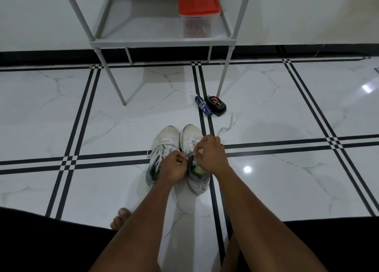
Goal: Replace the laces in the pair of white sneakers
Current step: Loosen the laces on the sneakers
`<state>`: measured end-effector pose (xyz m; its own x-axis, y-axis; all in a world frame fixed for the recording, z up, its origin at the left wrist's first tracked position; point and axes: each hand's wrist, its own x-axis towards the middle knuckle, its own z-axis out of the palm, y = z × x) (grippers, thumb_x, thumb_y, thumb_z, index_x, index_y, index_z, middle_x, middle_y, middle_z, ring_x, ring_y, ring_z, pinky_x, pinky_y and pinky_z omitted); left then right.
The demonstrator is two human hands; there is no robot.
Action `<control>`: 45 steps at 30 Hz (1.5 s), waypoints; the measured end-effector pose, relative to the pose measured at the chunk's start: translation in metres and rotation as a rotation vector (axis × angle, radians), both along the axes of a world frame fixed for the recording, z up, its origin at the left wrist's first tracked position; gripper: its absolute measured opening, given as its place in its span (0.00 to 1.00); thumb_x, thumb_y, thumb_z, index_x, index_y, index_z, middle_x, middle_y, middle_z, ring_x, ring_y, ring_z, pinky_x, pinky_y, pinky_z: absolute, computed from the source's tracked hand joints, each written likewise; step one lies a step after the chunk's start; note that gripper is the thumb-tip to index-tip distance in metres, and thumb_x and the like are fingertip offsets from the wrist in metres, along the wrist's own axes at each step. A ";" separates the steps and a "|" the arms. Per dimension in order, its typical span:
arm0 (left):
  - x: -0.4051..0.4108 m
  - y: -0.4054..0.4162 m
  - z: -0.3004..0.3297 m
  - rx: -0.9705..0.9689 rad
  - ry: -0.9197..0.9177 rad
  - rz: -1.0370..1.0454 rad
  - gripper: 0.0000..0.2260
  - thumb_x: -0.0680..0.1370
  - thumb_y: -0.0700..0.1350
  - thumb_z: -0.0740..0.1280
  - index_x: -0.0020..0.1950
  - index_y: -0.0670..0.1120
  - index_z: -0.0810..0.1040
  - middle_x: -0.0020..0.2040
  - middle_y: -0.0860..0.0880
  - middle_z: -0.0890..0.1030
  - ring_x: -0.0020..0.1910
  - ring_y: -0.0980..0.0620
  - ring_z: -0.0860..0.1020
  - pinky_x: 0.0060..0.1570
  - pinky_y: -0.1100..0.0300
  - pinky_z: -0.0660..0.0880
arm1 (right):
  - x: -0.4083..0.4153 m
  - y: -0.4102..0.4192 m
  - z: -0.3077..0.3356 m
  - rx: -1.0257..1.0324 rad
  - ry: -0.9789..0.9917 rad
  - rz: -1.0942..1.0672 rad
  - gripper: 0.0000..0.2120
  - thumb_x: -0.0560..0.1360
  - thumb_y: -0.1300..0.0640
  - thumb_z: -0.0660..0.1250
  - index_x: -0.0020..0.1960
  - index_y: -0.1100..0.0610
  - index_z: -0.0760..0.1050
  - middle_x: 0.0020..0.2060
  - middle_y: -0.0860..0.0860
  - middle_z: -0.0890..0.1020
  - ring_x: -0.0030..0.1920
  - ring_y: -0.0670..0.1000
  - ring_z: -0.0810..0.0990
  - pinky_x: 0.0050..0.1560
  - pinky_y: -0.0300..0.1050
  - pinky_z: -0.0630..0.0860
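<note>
Two white sneakers stand side by side on the tiled floor, toes pointing away from me. The left sneaker [164, 142] still carries its white lace. Over the tongue of the right sneaker [189, 137], both hands meet. My left hand [173, 168] pinches a lace end at the top eyelets. My right hand [211, 154] grips the lace on the other side of the tongue. A loose white lace [226, 127] trails across the floor to the right of that shoe. Green insoles show inside both shoes.
A grey metal rack [164, 43] stands ahead against the wall, with a red-lidded clear container [198, 11] on its shelf. A blue tube [204, 105] and a black polish applicator [216, 104] lie by the rack's right leg. My bare foot [121, 218] rests at lower left.
</note>
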<state>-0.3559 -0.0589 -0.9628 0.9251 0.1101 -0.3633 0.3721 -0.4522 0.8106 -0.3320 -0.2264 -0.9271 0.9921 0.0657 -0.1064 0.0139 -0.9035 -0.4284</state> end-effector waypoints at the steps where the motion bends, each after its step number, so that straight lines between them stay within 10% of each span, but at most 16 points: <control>1: -0.001 0.000 0.000 0.003 -0.003 -0.002 0.01 0.77 0.49 0.70 0.47 0.55 0.79 0.42 0.55 0.84 0.43 0.52 0.84 0.47 0.44 0.84 | 0.003 -0.002 0.006 0.123 0.044 -0.043 0.05 0.76 0.56 0.71 0.46 0.46 0.84 0.59 0.50 0.76 0.62 0.54 0.70 0.62 0.51 0.71; 8: -0.003 -0.003 0.006 0.035 -0.016 -0.011 0.02 0.80 0.48 0.71 0.50 0.53 0.79 0.44 0.53 0.83 0.45 0.52 0.82 0.49 0.46 0.83 | 0.045 -0.021 0.090 1.021 0.092 -0.429 0.13 0.80 0.70 0.62 0.45 0.54 0.75 0.38 0.49 0.79 0.36 0.48 0.76 0.38 0.41 0.74; 12: -0.003 -0.003 0.006 0.035 -0.028 -0.007 0.02 0.80 0.48 0.70 0.50 0.53 0.78 0.45 0.52 0.83 0.46 0.50 0.82 0.49 0.47 0.83 | 0.055 -0.029 0.100 1.446 0.028 -0.656 0.07 0.84 0.66 0.66 0.56 0.55 0.74 0.46 0.56 0.83 0.43 0.54 0.87 0.49 0.50 0.85; 16: -0.003 -0.001 -0.001 0.041 -0.021 0.000 0.05 0.78 0.53 0.71 0.48 0.55 0.78 0.44 0.54 0.83 0.44 0.51 0.83 0.46 0.45 0.84 | 0.026 -0.027 0.056 0.821 0.076 -0.586 0.25 0.80 0.49 0.75 0.72 0.50 0.69 0.58 0.53 0.80 0.50 0.48 0.83 0.56 0.50 0.83; 21: -0.002 -0.002 -0.003 0.063 -0.030 -0.005 0.03 0.78 0.50 0.71 0.48 0.55 0.78 0.43 0.54 0.83 0.43 0.52 0.83 0.48 0.46 0.83 | -0.016 0.001 -0.003 0.297 0.118 -0.068 0.13 0.76 0.52 0.75 0.61 0.45 0.83 0.60 0.52 0.74 0.63 0.54 0.74 0.66 0.51 0.76; 26: -0.002 -0.003 -0.002 0.052 -0.040 -0.008 0.02 0.78 0.50 0.71 0.49 0.54 0.79 0.44 0.55 0.83 0.43 0.53 0.83 0.47 0.49 0.83 | -0.014 0.002 -0.004 -0.046 0.047 -0.034 0.07 0.78 0.53 0.70 0.54 0.47 0.84 0.58 0.52 0.75 0.63 0.58 0.73 0.60 0.54 0.75; 30: -0.002 -0.003 0.000 0.077 -0.059 -0.011 0.02 0.79 0.47 0.69 0.51 0.51 0.79 0.45 0.54 0.83 0.46 0.53 0.82 0.44 0.58 0.78 | 0.006 0.001 0.019 0.375 0.018 -0.198 0.06 0.78 0.57 0.71 0.49 0.45 0.81 0.52 0.48 0.77 0.57 0.50 0.77 0.59 0.51 0.77; 33: -0.003 -0.003 0.003 0.070 -0.050 -0.024 0.04 0.81 0.50 0.69 0.55 0.54 0.78 0.48 0.55 0.84 0.48 0.54 0.83 0.47 0.55 0.80 | 0.030 -0.002 0.043 0.809 0.018 -0.444 0.19 0.81 0.47 0.71 0.71 0.45 0.77 0.51 0.45 0.81 0.53 0.44 0.81 0.62 0.54 0.81; 37: -0.003 -0.007 0.010 0.268 -0.154 -0.304 0.15 0.84 0.45 0.61 0.70 0.58 0.71 0.66 0.48 0.74 0.59 0.47 0.78 0.57 0.47 0.79 | 0.021 -0.016 0.033 0.564 0.113 -0.509 0.49 0.69 0.31 0.77 0.81 0.48 0.61 0.67 0.53 0.76 0.65 0.54 0.79 0.67 0.56 0.78; 41: 0.000 -0.019 0.013 0.514 -0.172 -0.431 0.16 0.84 0.49 0.60 0.72 0.57 0.69 0.68 0.47 0.70 0.55 0.44 0.80 0.51 0.45 0.81 | -0.014 -0.016 0.000 0.362 0.355 -0.327 0.19 0.69 0.38 0.81 0.48 0.49 0.78 0.44 0.46 0.83 0.49 0.50 0.83 0.55 0.53 0.82; 45: 0.004 -0.022 0.012 0.622 -0.290 -0.451 0.10 0.85 0.55 0.59 0.63 0.54 0.73 0.58 0.50 0.72 0.47 0.49 0.79 0.46 0.48 0.81 | -0.034 -0.009 -0.021 0.358 0.213 -0.417 0.11 0.74 0.41 0.76 0.46 0.48 0.84 0.41 0.43 0.85 0.47 0.48 0.84 0.52 0.49 0.80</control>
<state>-0.3520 -0.0814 -0.9504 0.9764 -0.1923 -0.0981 -0.1385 -0.9066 0.3987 -0.3662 -0.2352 -0.9477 0.9011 -0.2564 -0.3498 -0.4314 -0.6126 -0.6623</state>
